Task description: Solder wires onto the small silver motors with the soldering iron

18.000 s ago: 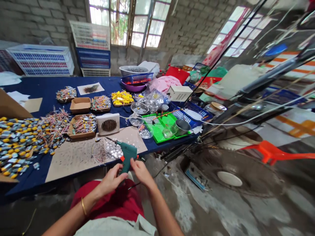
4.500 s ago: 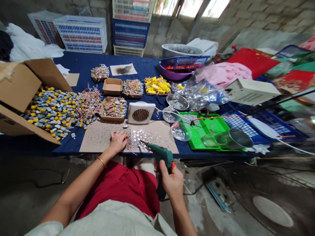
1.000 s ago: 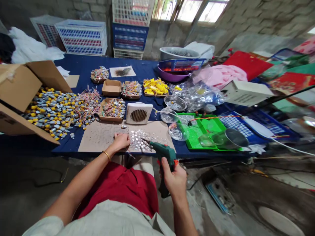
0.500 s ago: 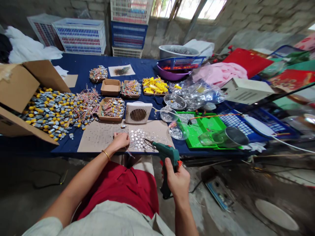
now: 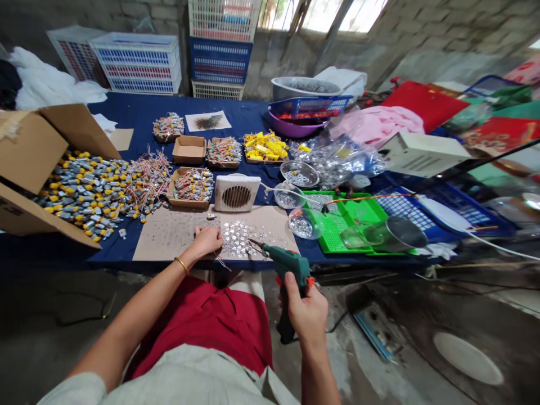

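My right hand (image 5: 310,312) is wrapped round the handle of a green soldering gun (image 5: 291,262). The gun's tip points left, over small shiny metal pieces (image 5: 236,238) spread on a cardboard sheet (image 5: 154,235). At the left of these pieces, my left hand (image 5: 208,241) rests low over the cardboard with its fingers curled closed. Thin wires (image 5: 221,262) stick out from under it toward the table's front edge; its fingertips are mostly hidden. A single small motor with a yellow end (image 5: 211,216) lies just beyond that hand, before a white square fan (image 5: 237,193).
An open carton (image 5: 76,121) spills grey-and-yellow motors (image 5: 90,188) at left. Small trays of wired motors (image 5: 193,185) and yellow parts (image 5: 265,147) stand behind. Bowls of metal bits (image 5: 302,225) and a green basket (image 5: 333,239) holding a clear cup sit at right.
My right hand and the soldering gun have shifted slightly to the right and down. My left hand stays in place, and the pieces on the cardboard look the same.
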`<state>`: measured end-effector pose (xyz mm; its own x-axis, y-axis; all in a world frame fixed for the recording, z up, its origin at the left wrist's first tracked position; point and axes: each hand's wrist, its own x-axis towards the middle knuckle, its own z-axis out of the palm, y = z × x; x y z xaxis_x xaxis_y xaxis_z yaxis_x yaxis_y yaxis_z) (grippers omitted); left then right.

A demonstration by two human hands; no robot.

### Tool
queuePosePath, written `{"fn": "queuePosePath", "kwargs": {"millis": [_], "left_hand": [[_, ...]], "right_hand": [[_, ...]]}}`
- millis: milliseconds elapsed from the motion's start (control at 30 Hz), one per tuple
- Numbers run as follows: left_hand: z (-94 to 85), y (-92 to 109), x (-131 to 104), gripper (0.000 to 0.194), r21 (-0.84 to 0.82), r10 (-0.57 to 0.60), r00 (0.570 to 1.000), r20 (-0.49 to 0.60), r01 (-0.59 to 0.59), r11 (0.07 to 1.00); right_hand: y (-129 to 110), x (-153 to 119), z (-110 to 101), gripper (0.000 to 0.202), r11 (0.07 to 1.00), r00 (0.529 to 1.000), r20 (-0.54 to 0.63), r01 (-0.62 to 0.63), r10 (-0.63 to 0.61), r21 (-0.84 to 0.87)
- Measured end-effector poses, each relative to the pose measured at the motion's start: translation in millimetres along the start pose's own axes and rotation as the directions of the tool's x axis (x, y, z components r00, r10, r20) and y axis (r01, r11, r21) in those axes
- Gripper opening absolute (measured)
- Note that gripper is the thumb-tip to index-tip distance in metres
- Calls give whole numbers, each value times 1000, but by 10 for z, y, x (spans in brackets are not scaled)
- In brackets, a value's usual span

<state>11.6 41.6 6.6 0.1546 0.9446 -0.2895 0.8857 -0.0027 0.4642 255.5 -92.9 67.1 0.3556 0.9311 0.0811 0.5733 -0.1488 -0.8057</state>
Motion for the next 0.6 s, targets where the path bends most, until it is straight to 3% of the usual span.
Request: {"fn": "queuePosePath", "kwargs": {"millis": [100, 200, 233, 333, 467, 600], "left_hand": [[-52, -136, -167, 29, -27, 32, 998, -54, -34, 999], [16, -340, -440, 37, -62, 20, 953, -302, -41, 997], [60, -399, -524, 34, -67, 21, 941, -338, -46, 997], [171, -499, -642, 21, -102, -35, 937, -348, -1, 995], [120, -450, -410, 16, -119, -151, 941, -302, 120, 986], [-6, -267, -12, 17, -112, -138, 958, -252, 113, 987]], "right_hand": [[31, -30, -45, 57, 999, 999, -15, -36, 36, 6], [84, -45, -100, 60, 993, 993, -40, -115, 115, 18], [101, -39, -108, 61, 988, 988, -40, -148, 149, 33], [116, 11, -89, 62, 975, 978, -21, -204, 207, 88], [24, 83, 0, 61, 971, 981, -25, -188, 194, 151], [-99, 76, 57, 61, 954, 975, -1, -219, 224, 207]]}}
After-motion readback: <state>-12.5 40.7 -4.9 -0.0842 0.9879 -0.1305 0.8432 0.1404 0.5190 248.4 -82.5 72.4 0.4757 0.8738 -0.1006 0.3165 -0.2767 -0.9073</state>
